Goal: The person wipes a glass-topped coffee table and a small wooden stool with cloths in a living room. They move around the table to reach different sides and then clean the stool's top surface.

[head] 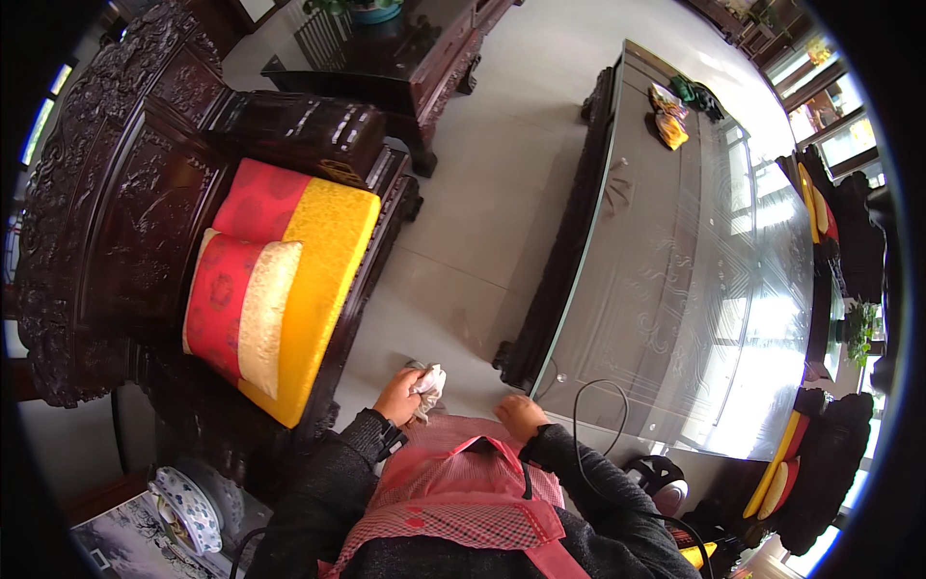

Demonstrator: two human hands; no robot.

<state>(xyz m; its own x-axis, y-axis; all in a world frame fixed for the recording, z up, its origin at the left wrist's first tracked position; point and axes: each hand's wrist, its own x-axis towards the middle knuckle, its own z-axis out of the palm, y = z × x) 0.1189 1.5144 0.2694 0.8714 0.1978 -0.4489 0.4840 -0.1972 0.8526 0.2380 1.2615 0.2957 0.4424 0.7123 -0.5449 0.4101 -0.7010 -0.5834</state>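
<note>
A crumpled white cloth [432, 391] is bunched in my left hand [397, 396], held low in front of the red checked apron [463, 474]. My right hand [521, 417] hangs beside the near corner of a long glass-topped table [636, 289], fingers curled downward. I see nothing in it, but its palm side is hidden, and I cannot tell whether it touches the glass edge. To the left of my left hand stands a carved dark wood chair [130, 217] with a red and yellow seat cushion [325, 253] and a red and cream pillow [242, 311].
Food packets [669, 119] and a dark green item [694, 94] lie at the table's far end. A dark wood side table [362, 65] bears a plant pot [375, 11]. Lower left is a blue-and-white patterned dish [189, 506]. A black cable [604, 383] loops by my right arm.
</note>
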